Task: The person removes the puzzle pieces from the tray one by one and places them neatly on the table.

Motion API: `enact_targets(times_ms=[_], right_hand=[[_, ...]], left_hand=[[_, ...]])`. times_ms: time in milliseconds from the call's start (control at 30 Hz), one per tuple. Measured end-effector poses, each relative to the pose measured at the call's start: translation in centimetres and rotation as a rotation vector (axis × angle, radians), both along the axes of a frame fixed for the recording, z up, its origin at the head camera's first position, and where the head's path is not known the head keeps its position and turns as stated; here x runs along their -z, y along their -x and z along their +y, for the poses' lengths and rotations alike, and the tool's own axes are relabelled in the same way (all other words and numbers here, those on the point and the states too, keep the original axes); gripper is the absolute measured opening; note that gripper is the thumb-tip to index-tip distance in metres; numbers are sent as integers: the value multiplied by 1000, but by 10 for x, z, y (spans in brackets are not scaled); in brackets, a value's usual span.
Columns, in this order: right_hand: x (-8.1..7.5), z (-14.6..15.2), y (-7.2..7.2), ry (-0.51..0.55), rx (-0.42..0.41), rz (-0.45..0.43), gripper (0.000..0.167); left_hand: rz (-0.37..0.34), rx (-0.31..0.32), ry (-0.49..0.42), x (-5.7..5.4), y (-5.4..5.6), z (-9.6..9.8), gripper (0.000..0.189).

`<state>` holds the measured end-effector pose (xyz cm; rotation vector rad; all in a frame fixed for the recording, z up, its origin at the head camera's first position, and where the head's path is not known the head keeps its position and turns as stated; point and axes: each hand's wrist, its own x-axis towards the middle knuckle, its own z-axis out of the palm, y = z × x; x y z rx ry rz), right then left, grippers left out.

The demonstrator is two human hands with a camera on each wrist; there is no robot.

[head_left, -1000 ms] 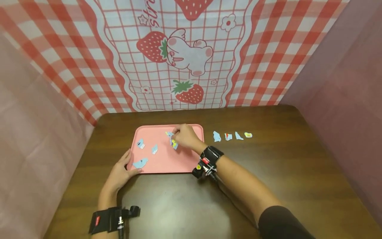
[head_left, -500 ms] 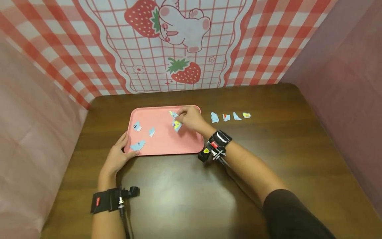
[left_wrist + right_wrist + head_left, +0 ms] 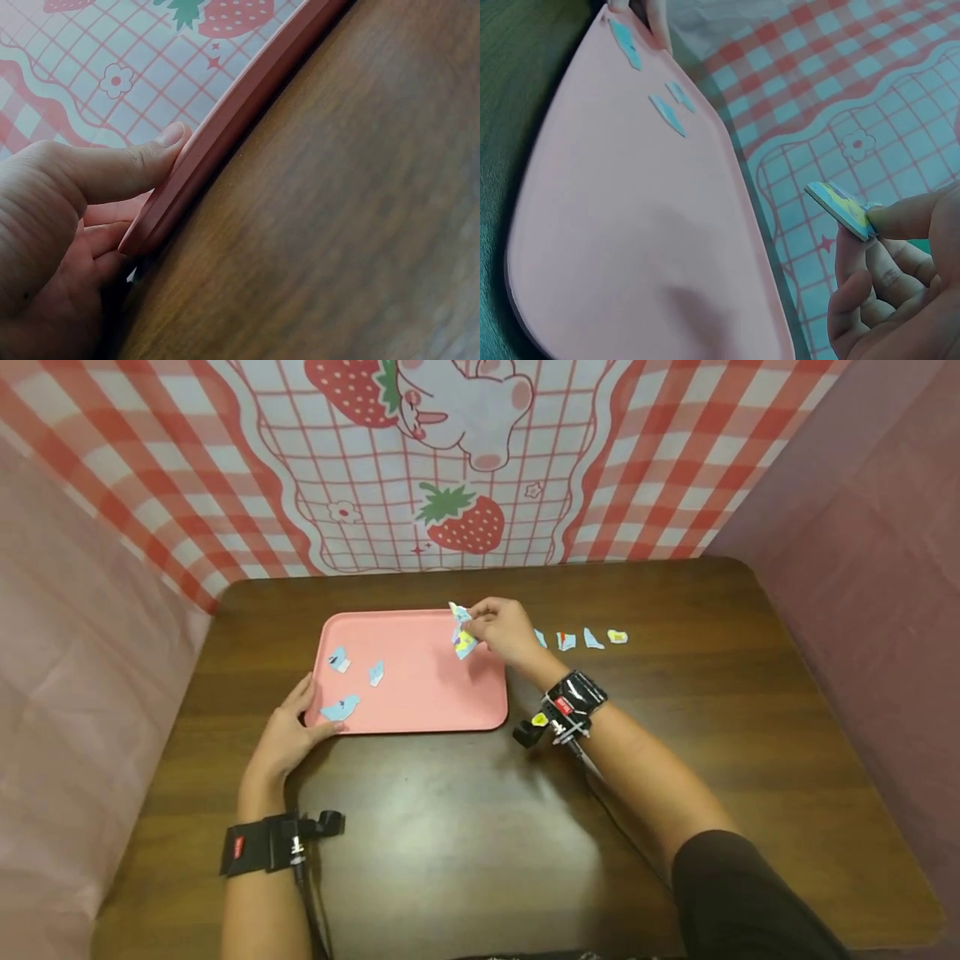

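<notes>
Patterned piece pinched in right hand, 1 edge hidden.

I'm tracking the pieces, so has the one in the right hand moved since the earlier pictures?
Yes: in the head view, the blue-and-yellow piece has moved right, towards the pink tray's far right corner.

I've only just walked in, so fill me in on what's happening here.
A person's right hand pinches a blue-and-yellow piece clear of a pink tray. The left hand grips the tray's near left corner. Three mostly blue pieces lie in the tray; four more pieces sit in a row on the table to its right.
</notes>
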<state>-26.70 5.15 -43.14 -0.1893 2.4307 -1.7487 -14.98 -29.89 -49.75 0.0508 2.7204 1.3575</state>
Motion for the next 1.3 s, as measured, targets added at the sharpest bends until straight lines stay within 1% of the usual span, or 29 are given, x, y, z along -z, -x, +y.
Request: enact_targets(times_ms=[133,233,433,600,700,833,1033,1100,1300], right_hand=[[-2,8,1,58,-3,-1,13],[-1,15,1,75,-7,14,12],[-1,40,-2,53,17,53,14],[-2,60,-5,14,47,64,15],[0,70,-3,-3,70,58,15],[3,82,-1,7,91,43,16],[4,103,0,-18,129,43,19],[5,111,1,-39,150,46,21],[10,139,6,-58,226,38,23]], left_hand=[[4,2,-2,-1,0,0,96],[9,6,-6,0,0,1,96],[-4,10,-14,2,0,5,96],[3,4,5,3,-1,5,96],[-2,-3,5,2,-2,5,96],[-13,-10,-2,1,-4,6,97],[-10,-5,20,0,-3,5,98],[-9,-6,20,0,-4,5,98],[-8,-1,14,1,-4,4,98]])
